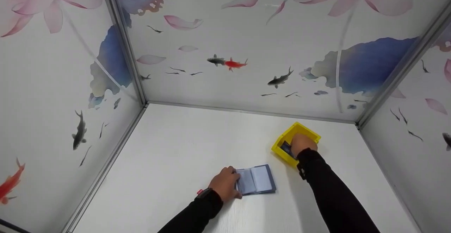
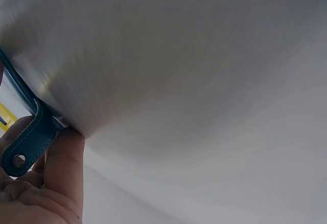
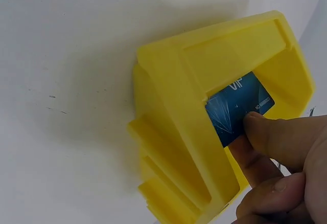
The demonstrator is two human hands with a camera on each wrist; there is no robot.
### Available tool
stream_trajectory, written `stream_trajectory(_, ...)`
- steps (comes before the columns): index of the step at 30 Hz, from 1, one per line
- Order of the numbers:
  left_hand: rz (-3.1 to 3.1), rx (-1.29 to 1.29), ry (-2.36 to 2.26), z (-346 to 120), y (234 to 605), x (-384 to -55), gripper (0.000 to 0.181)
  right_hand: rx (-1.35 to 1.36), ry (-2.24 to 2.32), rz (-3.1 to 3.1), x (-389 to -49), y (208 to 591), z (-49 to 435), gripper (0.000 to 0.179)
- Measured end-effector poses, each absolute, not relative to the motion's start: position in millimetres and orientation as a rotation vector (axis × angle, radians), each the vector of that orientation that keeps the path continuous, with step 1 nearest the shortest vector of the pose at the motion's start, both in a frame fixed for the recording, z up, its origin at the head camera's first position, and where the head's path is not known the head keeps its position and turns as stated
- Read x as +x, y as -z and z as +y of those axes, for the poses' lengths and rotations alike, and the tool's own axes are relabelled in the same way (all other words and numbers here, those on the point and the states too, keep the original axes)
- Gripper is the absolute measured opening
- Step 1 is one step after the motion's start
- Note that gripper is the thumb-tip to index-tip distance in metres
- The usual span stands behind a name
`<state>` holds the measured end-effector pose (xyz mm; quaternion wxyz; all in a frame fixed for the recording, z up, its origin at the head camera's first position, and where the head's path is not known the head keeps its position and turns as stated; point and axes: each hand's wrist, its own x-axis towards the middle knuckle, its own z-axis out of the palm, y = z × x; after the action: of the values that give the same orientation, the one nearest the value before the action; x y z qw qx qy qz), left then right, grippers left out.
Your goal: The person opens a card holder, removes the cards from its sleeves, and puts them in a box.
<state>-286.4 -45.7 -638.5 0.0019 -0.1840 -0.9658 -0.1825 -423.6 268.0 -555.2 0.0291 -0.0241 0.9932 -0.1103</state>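
A blue card holder [image 1: 262, 179] with clear sleeves lies spread open on the white table. My left hand [image 1: 224, 184] grips its left edge, thumb at the near corner and fingers farther up. In the left wrist view the holder's teal strap [image 2: 31, 144] with a punched hole sticks out between the fingers of that hand. My right hand [image 1: 303, 144] reaches into a yellow plastic bin [image 1: 282, 137]. Seen from the right wrist, its thumb and finger pinch a dark blue card [image 3: 236, 106] printed "VIP", partly behind the bin's wall.
White panels with painted lotus flowers and fish [image 1: 236, 64] enclose the white table [image 1: 183, 138] at the back and both sides. Grey metal strips [image 1: 121, 39] run along the corners. The bin stands near the back right, beyond the card holder.
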Motion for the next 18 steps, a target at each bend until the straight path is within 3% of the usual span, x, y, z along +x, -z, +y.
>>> stream_trajectory(18, -3.028, -0.595, 0.561, -47, 637, -284, 0.06, -0.218, 0.131, 3.097, -438, 578, 271, 0.009)
